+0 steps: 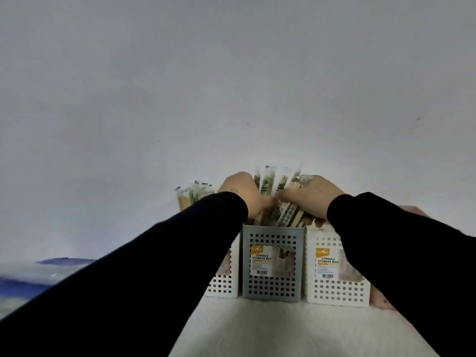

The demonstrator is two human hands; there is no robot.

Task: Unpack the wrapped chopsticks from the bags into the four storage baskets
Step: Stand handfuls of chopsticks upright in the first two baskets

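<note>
A grey perforated storage basket (271,289) stands in the middle of a row against the wall. A bundle of wrapped chopsticks (277,191) stands upright in it, tops fanned out. My left hand (243,193) grips the bundle from the left and my right hand (307,198) grips it from the right, both just above the basket's rim. A white basket (334,289) stands to its right; I cannot see into it. Another white basket (222,287) on the left is mostly hidden by my left sleeve; wrapped chopsticks (192,195) stick up out of it.
A pinkish basket (383,300) shows at the far right behind my right sleeve. A plain wall rises directly behind the row. At the left edge lies a blurred blue and clear plastic bag (31,276). The baskets stand on a white surface (270,331).
</note>
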